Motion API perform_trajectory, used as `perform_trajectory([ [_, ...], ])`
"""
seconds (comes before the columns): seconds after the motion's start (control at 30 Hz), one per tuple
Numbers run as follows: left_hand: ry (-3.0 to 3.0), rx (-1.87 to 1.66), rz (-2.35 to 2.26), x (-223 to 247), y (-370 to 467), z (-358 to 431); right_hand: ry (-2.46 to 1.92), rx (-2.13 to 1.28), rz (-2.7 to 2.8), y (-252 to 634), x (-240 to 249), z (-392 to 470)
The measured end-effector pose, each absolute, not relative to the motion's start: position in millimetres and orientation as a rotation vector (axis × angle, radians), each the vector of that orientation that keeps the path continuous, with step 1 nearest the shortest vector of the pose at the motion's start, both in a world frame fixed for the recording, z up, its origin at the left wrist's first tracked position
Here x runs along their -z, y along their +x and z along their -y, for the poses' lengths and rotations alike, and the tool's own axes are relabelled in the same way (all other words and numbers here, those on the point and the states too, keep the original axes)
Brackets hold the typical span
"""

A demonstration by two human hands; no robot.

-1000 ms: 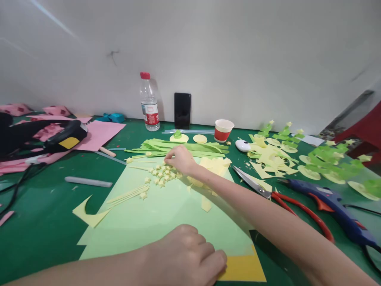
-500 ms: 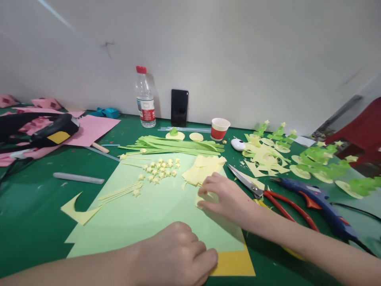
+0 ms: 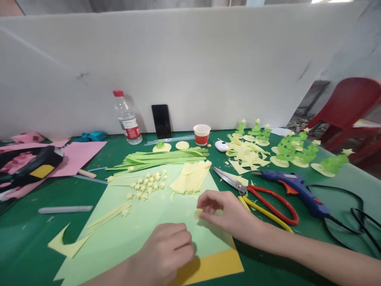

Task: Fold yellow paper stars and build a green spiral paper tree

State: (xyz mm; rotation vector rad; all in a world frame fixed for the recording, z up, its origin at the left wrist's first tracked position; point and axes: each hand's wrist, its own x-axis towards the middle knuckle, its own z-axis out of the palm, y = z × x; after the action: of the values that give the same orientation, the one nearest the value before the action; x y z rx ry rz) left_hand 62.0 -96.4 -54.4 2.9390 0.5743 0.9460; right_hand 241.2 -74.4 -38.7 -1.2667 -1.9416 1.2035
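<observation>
Resting knuckles-up over the near part of the light green paper (image 3: 127,238), the left hand (image 3: 168,248) was loosely fisted; whether it held anything could not be told. The right hand (image 3: 224,208) was set on its side, fingers curled and thumb narrowly apart from the forefinger, its forearm entering from the lower right. A small pale yellow piece (image 3: 197,214) lay at the thumb tip; whether it was pinched could not be determined. Beyond the hands, more than 10 folded stars (image 3: 149,183) overlapped on the paper, left of 1 fanned stack of pale strips (image 3: 190,177).

Count: 1 bottle (image 3: 128,121), 1 phone (image 3: 161,121), 1 paper cup (image 3: 201,137), 1 glue gun (image 3: 297,188), 1 pair of red-handled scissors (image 3: 232,181), 2 pale discs (image 3: 182,145), 1 bearing a green coil (image 3: 160,143), and at least 6 star-topped green spirals (image 3: 256,130).

The bottle's red and white label (image 3: 131,128) bore print too small to read.
</observation>
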Motion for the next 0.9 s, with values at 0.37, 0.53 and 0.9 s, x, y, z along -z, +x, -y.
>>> perform_trajectory([
  [0.37,2.742,-0.861,-0.450,52.6,76.5,80.9,-1.232,-1.555,1.413,265.7,30.0,96.2],
  [0.53,2.474,-0.841,-0.579,60.7,86.5,80.4,-1.253,-1.539,1.368,264.2,30.7,101.0],
  [0.9,2.070,-0.777,-0.762,52.8,81.1,80.1,-1.161,-1.058,1.701,263.6,42.0,100.6],
])
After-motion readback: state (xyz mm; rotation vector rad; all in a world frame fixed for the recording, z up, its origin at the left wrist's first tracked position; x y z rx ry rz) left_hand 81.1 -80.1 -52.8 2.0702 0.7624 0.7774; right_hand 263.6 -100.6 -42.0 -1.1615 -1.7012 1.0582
